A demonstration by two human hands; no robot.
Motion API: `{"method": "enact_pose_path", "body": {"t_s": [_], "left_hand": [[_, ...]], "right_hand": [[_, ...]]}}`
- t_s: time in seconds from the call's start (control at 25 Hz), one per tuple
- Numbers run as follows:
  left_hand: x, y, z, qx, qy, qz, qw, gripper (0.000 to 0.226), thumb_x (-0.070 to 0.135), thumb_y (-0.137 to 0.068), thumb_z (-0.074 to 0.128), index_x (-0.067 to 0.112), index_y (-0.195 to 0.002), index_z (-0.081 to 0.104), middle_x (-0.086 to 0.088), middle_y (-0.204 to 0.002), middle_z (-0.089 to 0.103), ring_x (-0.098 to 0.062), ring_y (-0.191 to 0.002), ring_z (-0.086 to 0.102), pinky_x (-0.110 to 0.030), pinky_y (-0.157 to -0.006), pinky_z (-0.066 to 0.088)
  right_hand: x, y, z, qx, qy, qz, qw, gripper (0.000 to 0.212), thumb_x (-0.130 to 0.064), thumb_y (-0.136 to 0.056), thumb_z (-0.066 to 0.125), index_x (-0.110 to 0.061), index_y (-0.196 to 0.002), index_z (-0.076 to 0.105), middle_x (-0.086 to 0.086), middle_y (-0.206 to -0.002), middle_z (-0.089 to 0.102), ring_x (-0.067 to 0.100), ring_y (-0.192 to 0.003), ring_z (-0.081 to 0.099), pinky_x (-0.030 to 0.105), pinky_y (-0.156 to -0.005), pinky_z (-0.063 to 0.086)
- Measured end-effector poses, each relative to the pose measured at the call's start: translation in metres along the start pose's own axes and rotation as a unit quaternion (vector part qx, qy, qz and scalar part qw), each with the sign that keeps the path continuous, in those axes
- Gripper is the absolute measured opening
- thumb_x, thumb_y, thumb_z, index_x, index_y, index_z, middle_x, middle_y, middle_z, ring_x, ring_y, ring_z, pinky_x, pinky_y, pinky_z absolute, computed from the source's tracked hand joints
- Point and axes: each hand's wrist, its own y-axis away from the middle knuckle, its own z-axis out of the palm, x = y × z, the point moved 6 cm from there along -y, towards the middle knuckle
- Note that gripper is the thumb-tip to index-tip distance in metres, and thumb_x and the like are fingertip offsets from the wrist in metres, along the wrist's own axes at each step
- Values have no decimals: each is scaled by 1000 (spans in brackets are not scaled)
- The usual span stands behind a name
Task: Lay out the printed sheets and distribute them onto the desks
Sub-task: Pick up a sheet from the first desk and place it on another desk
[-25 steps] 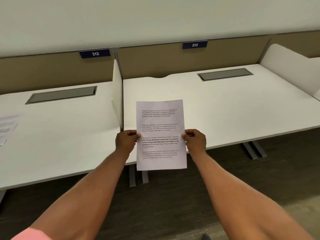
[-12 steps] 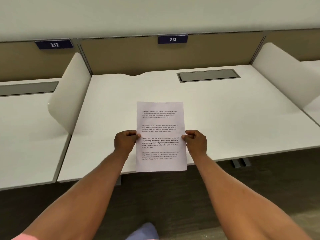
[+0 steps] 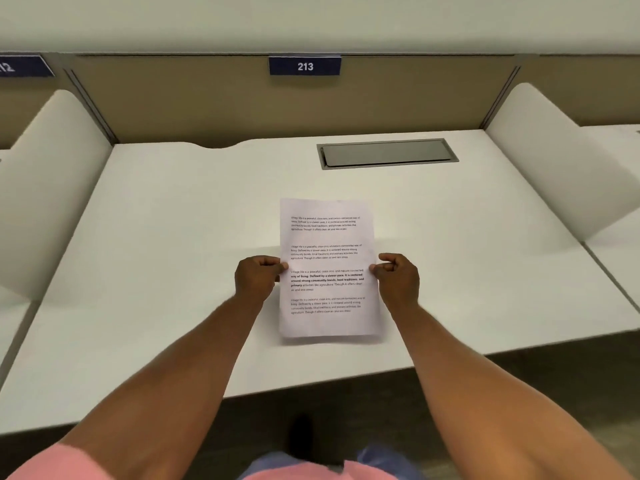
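both hands [image 3: 258,277] [image 3: 398,277] pinch sheet [image 3: 327,268] mid-edges over bench [image 3: 173,254]. i'd watch uneven release: free end beyond grip skews or slides.

Open-plan office or study hall, row of numbered work bays. White worktop [image 3: 173,271] with grey cable hatch [image 3: 388,153] set flush near back edge. Tan partition panel [image 3: 207,98] behind, blue number plate [image 3: 305,66] reading 213 fixed to it; second plate [image 3: 24,66] over bay to left, partly cut off. Curved white dividers [image 3: 45,202] separate neighbouring bays on both sides. Dark carpet-like floor [image 3: 346,393] below.
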Motion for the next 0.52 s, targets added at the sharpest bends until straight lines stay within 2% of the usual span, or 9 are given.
{"method": "enact_pose_path", "body": {"t_s": [0.12, 0.24, 0.36, 0.44, 0.52], "left_hand": [[15, -7, 33, 7, -18, -9, 1000, 15, 15, -77, 86, 18, -73, 72, -4, -78, 75, -19, -59, 68, -29, -69, 51], [26, -14, 63, 41, -33, -20, 998, 16, 16, -75, 87, 18, -69, 72, -5, -78, 77, -26, -65, 72, -31, -68, 53], [27, -13, 91, 73, -50, -39, 995, 15, 17, -75, 87, 16, -70, 73, -10, -81, 78, -34, -78, 76, -38, -79, 61], [25, -11, 108, 87, -69, -58, 992, 14, 20, -74, 87, 18, -71, 74, -8, -82, 77, -32, -79, 75, -38, -83, 60], [22, -8, 123, 103, -89, -74, 988, 15, 24, -73, 87, 22, -69, 73, -1, -76, 74, -25, -74, 69, -34, -80, 57]], "right_hand": [[6, -35, -17, -5, 9, 3, 1000, 26, -15, -84, 79, -19, -107, 70, -6, -80, 68, 7, -77, 64, 20, -70, 44], [16, -77, -29, -36, 18, 0, 999, 26, -16, -83, 80, -19, -107, 69, -4, -82, 70, 13, -82, 65, 25, -74, 45], [24, -112, -37, -74, 41, 2, 996, 28, -17, -83, 80, -18, -109, 69, -3, -84, 71, 15, -85, 66, 28, -79, 44], [32, -129, -44, -84, 46, 7, 995, 30, -18, -83, 81, -19, -109, 68, -5, -83, 70, 15, -85, 65, 27, -77, 43], [42, -140, -50, -96, 59, 4, 994, 32, -19, -82, 81, -21, -110, 66, -7, -81, 69, 14, -85, 65, 24, -71, 42]]}}
